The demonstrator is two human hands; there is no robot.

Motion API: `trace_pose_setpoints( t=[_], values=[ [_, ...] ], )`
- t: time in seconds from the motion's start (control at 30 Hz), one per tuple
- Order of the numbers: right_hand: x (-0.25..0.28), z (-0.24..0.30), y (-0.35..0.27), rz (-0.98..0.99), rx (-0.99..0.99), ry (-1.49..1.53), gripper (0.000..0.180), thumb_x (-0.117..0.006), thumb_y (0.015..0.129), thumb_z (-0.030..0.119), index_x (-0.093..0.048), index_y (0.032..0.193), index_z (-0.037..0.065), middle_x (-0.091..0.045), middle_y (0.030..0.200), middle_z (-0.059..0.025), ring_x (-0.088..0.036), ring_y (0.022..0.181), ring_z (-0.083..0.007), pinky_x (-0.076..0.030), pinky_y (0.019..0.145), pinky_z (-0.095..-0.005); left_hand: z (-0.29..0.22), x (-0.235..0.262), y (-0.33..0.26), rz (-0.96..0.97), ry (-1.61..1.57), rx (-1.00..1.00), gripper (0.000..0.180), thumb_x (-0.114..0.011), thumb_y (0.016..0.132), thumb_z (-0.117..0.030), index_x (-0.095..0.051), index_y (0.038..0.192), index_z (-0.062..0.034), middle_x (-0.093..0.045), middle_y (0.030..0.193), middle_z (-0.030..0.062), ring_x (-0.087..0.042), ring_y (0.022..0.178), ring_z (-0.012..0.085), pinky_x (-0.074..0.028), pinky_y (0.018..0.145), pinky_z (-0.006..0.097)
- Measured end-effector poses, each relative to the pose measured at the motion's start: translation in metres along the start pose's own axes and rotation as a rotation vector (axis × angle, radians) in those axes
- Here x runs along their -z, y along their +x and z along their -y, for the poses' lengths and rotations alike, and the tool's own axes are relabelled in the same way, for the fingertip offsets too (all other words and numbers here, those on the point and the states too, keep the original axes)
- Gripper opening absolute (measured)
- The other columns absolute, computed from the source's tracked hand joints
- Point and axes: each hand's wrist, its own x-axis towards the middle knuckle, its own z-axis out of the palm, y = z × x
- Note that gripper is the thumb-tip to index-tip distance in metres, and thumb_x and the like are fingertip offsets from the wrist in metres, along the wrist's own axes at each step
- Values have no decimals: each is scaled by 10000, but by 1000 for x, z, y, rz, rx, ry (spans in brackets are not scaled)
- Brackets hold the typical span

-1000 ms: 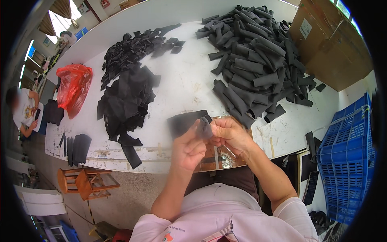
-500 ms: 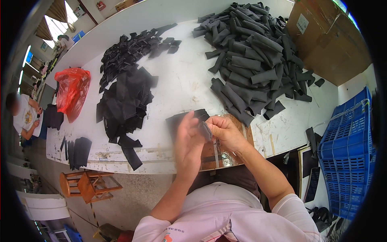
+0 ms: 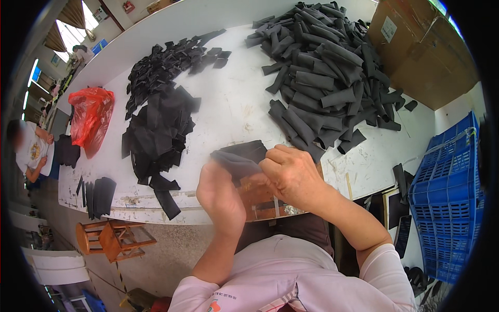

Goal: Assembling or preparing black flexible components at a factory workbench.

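Both my hands hold a dark grey fabric piece (image 3: 240, 157) just above the near edge of the white table (image 3: 234, 104). My left hand (image 3: 221, 192) grips its near left side, slightly blurred. My right hand (image 3: 291, 174) pinches its right edge with curled fingers. Under my hands lies a brown wooden board (image 3: 260, 200) on the table edge. A big pile of rolled dark grey fabric pieces (image 3: 327, 67) lies to the far right, and a pile of flat black fabric pieces (image 3: 158, 125) lies to the left.
A red plastic bag (image 3: 91, 122) sits at the table's left end, with a few black strips (image 3: 99, 195) near the front edge. A blue plastic crate (image 3: 449, 197) stands at my right, cardboard boxes (image 3: 426, 47) beyond it. A wooden stool (image 3: 112, 239) and a seated person (image 3: 31, 151) are at left.
My left hand has dropped a little toward me along the fabric piece. My right hand has kept its grip in nearly the same place.
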Motion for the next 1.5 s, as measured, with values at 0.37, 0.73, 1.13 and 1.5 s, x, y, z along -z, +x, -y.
trace_pose_setpoints(
  t=[0.37,0.73,1.13,1.5],
  values=[
    [-16,-8,-19,20,-217,184,194,-647,702,195,-549,651,36,-507,608,-74,-519,556,-229,-406,460,-337,8,-2,22,370,-6,92,164,-658,742,-111,-577,789,23,-595,782,100,-554,755,178,-441,715,303],
    [-36,-17,-38,53,-259,292,172,-595,755,162,-570,708,-2,-547,653,-133,-549,589,-302,-434,510,-382,16,-2,9,409,368,-21,172,-586,811,-75,-538,938,28,-574,889,87,-558,691,109,-464,645,221],
    [-10,-11,-12,185,-130,145,280,-606,746,238,-516,598,18,-533,608,-128,-539,568,-291,-420,497,-382,-5,10,18,88,-401,135,123,-525,850,-143,-545,885,-26,-563,849,109,-511,839,211,-402,833,341],
    [12,-10,3,296,-179,509,347,-576,803,292,-543,611,4,-514,536,-110,-502,454,-221,-413,475,-333,4,20,29,105,-27,57,140,-510,849,-97,-564,860,32,-601,822,97,-538,759,118,-406,723,240]
  ],
)
